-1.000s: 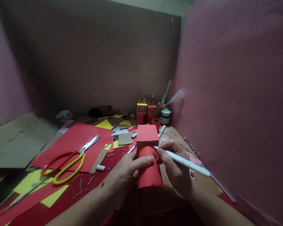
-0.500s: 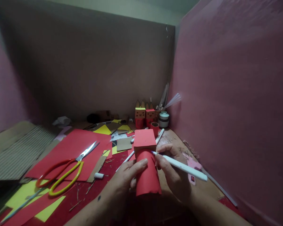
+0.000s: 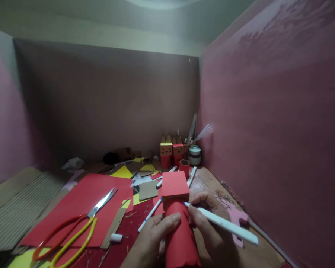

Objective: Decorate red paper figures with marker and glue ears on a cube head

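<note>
I've got the left hand [image 3: 153,238] clasping a red tube [image 3: 181,240] under its red-topped box [image 3: 175,184], the right hand [image 3: 208,225] pinching a white marker [image 3: 230,227] angled toward the join; scissors [image 3: 101,204] lie across red paper [image 3: 69,204].

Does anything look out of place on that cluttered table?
What looks like a pen cap lies loose near the scissors, oddly apart from the uncapped pen in the right hand. Paper scraps are strewn about too; no spill shows.

The one view, head-worn, looks forward and down from close above the bench [image 3: 209,178], facing a dim wall [image 3: 108,100], perhaps fairly near.
</note>
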Demonstrator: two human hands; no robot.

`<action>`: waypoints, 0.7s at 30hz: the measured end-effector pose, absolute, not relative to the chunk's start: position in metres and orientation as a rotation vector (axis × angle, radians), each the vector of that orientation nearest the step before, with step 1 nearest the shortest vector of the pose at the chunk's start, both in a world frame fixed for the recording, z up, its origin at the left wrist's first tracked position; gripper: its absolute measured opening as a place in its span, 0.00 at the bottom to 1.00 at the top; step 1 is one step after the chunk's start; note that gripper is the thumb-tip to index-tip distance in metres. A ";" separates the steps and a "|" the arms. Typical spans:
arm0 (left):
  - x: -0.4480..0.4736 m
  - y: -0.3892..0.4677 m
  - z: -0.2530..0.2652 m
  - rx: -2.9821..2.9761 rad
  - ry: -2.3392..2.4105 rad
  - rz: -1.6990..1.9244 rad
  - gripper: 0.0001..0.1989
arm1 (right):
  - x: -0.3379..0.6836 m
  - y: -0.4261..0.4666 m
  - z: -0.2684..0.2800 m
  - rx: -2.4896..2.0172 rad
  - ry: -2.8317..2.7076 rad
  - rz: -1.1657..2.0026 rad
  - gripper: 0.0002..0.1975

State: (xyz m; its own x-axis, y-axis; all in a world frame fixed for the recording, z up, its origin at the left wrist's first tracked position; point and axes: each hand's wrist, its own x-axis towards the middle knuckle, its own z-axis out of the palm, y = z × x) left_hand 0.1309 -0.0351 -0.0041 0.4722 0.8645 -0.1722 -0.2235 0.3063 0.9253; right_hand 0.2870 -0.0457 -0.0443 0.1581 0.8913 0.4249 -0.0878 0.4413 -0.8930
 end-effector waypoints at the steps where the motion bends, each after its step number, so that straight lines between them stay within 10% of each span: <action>1: 0.131 -0.034 -0.005 1.004 0.780 0.817 0.20 | 0.287 -0.046 -0.045 -0.853 -1.199 0.851 0.13; 21: 0.124 -0.026 -0.022 1.045 0.729 0.755 0.29 | 0.298 -0.040 -0.044 -0.774 -1.297 0.642 0.08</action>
